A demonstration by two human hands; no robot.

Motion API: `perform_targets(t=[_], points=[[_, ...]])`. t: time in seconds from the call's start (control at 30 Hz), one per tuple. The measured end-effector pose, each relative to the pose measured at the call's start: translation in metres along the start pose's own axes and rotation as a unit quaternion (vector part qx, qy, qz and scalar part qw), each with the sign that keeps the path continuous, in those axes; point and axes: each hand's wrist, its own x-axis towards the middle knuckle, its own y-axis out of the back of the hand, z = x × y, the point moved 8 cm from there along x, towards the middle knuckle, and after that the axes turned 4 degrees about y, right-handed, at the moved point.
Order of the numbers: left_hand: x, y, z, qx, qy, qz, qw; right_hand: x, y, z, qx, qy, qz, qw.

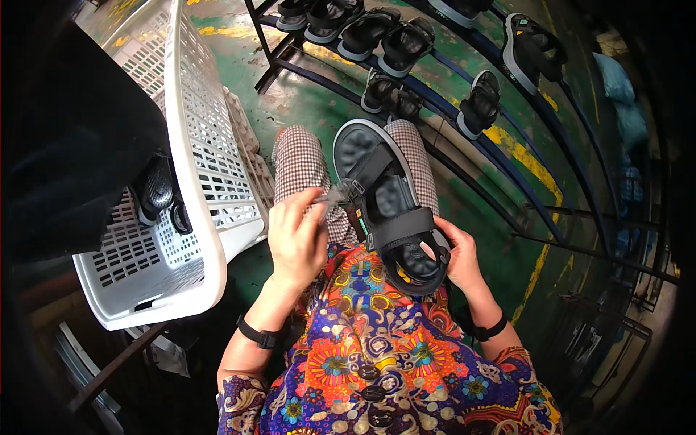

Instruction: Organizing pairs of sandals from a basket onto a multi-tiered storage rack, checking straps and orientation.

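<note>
A black sandal [395, 199] with a grey sole edge rests over my lap, its toe pointing away from me. My right hand [462, 250] grips it by the heel end, the thumb inside near the heel strap. On the sandal's left side, my left hand [297, 235] pinches the loose end of the front strap [337, 194], beside a small dark buckle [354, 188]. That strap end is blurred. A second, wider strap [402, 228] crosses the sandal nearer to me and lies flat.
To my left stands a white perforated plastic basket [210, 246] with black sandals [156, 190] inside. Dark material [80, 138] hangs over its left side. Ahead and right, a dark metal rack [464, 152] carries several sandals [406, 45] on its rails. The green floor has yellow lines.
</note>
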Motion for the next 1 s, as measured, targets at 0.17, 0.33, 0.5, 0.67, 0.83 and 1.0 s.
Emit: perform_targets(t=[0.17, 0.33, 0.5, 0.67, 0.83, 1.0], points=[[0.003, -0.024, 0.031, 0.110, -0.090, -0.060, 0.988, -0.002, -0.003, -0.016, -0.071, 0.009, 0.004, 0.997], [0.009, -0.032, 0.040, 0.157, -0.083, -0.092, 0.980, -0.005, -0.002, -0.024, -0.117, 0.031, 0.028, 0.992], [0.009, -0.037, 0.040, 0.174, -0.082, -0.099, 0.976, -0.004, -0.006, -0.034, -0.144, 0.042, 0.029, 0.988], [0.008, -0.041, 0.038, 0.181, -0.079, -0.095, 0.976, -0.005, -0.007, -0.037, -0.147, 0.046, 0.026, 0.988], [0.006, -0.047, 0.038, 0.202, -0.080, -0.114, 0.970, -0.004, -0.010, -0.041, -0.162, 0.049, 0.017, 0.985], [0.006, -0.051, 0.040, 0.242, -0.066, -0.134, 0.959, -0.003, -0.011, -0.045, -0.185, 0.053, 0.015, 0.981]])
